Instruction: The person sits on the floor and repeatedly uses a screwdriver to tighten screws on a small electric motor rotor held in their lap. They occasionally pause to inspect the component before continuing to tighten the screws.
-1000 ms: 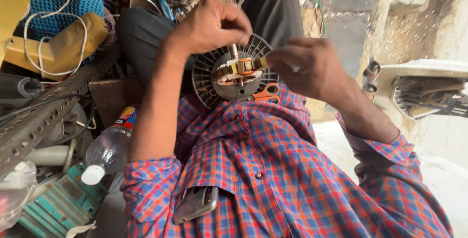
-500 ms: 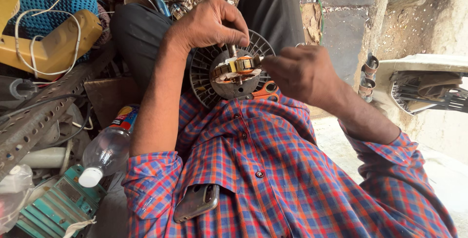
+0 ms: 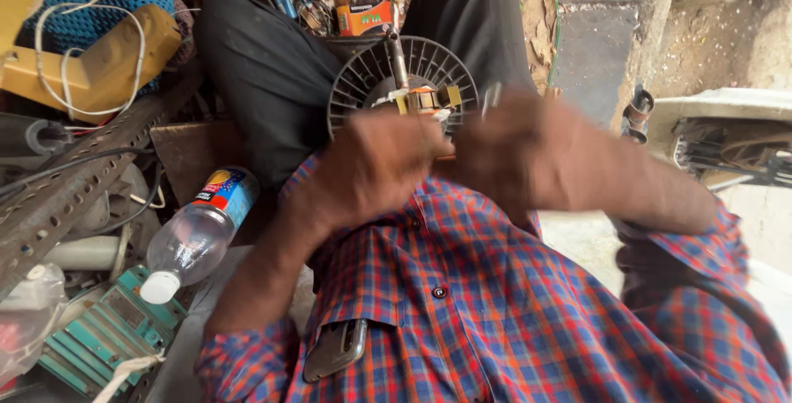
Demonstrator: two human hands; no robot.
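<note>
Fan motor [image 3: 412,94] held in lap, centre, near side hidden by both hands; left hand [image 3: 375,164] curled at it, right hand [image 3: 503,151] blurred, grip not discernible. Bottle [image 3: 194,234], phone [image 3: 334,349], scrap at left

The left of the frame is crowded — a perforated metal bar [image 3: 58,197], a plastic bottle [image 3: 194,238] and a green finned part [image 3: 99,337] leave no gap for a hand. Upper centre, both hands close around the round fan motor [image 3: 388,73] between the knees. The open room lies right of centre — bare grey floor [image 3: 602,48] before the white housing [image 3: 726,122].
</note>
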